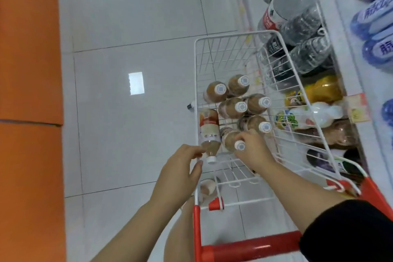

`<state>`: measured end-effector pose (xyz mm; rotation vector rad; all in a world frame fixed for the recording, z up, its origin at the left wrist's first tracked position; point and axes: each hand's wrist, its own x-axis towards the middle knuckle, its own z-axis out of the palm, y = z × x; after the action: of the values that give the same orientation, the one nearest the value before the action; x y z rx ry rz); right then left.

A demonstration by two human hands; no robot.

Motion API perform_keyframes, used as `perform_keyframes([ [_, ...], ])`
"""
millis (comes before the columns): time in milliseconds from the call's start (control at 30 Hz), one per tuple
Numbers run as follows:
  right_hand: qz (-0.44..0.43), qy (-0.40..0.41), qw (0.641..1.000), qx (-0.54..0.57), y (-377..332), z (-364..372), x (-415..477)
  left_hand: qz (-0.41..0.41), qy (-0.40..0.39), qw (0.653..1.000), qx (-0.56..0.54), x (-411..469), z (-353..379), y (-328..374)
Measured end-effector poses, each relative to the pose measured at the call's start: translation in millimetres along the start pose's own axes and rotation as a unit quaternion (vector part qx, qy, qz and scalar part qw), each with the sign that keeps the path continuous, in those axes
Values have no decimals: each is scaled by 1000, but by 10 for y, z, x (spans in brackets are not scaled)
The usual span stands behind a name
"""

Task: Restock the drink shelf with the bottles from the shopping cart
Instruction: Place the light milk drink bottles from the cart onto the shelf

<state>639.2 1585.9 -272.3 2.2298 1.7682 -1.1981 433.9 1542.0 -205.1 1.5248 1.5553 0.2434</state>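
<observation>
Wire cart [234, 35], white, grid-walled, with a smooth red plastic handle bar [251, 248], stands on glossy grey floor tiles [127, 27] just beside a white drink shelf [340, 49] on the right. Inside the wire cart are five standing bottles [228, 110] of clear plastic holding brown drink, with white ribbed caps, clustered and touching. Nearer the handle, a lying bottle [209, 132] of the same brown drink, with a red-and-white paper label, leans along the left wall, cap toward the person. The left hand [180, 170] pinches its narrow neck, fingers curled over the top and thumb just under the cap. The right hand [254, 151] is inside the basket with fingers wrapped round the shoulder of an upright bottle [228, 141], whose white cap sticks out beside the thumb. The right forearm ends in a black sleeve [350, 229]. The shelf holds ridged clear water bottles [302, 19], a yellow bottle [323, 89], a milky white bottle [321, 114] and blue-labelled bottles [374, 27]. Flat matte orange panel [29, 49] runs down the left edge.
</observation>
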Motion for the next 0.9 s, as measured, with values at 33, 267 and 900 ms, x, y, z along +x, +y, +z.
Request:
perform_keyframes([
  [33,-5,18,999,27,-41,-81,-51,0,3,1000,4,10,-17,31],
  [267,-111,90,973,183,-471,-1140,-940,73,-19,997,-17,99,-132,613],
  [900,48,42,997,53,294,-689,54,25,97,973,-207,343,-19,768],
])
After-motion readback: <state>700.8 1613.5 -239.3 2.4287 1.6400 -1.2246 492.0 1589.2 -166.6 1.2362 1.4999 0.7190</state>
